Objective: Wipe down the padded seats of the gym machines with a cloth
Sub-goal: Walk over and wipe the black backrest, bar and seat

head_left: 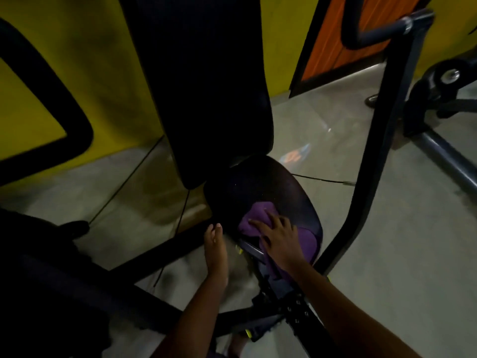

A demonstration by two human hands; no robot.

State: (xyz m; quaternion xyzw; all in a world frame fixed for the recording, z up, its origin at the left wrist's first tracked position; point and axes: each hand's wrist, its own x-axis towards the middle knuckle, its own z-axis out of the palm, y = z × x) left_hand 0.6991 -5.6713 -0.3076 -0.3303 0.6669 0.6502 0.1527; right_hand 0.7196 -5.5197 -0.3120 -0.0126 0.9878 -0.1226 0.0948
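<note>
Low and centre in the frame, the right hand (280, 240) lies flat on the purple cloth (254, 218), fingers spread and straight, pressing it onto the seat (263, 187) rather than gripping it. The cloth sits on the near end of the pad, and part of it spills over the near edge toward the bottom of the frame. Left hand (216, 250) hangs just off the seat's left edge, fingers straight and together, holding nothing, and it looks clear of the pad.

So the right hand is the working one, and the nearer to the job. The seat's long axis runs from that hand up-frame and slightly left to the foot of the backrest (206, 86), and the bare dark pad lies ahead of the fingertips that way. My read: the next stroke wants to push up along that axis.

Room is tight at the far end, where the backrest overhangs. The pad's curved edges drop to the floor (387, 254) on both sides. A frame bar (379, 130) slants down the right of the frame and closes in near the seat's lower right corner.
</note>
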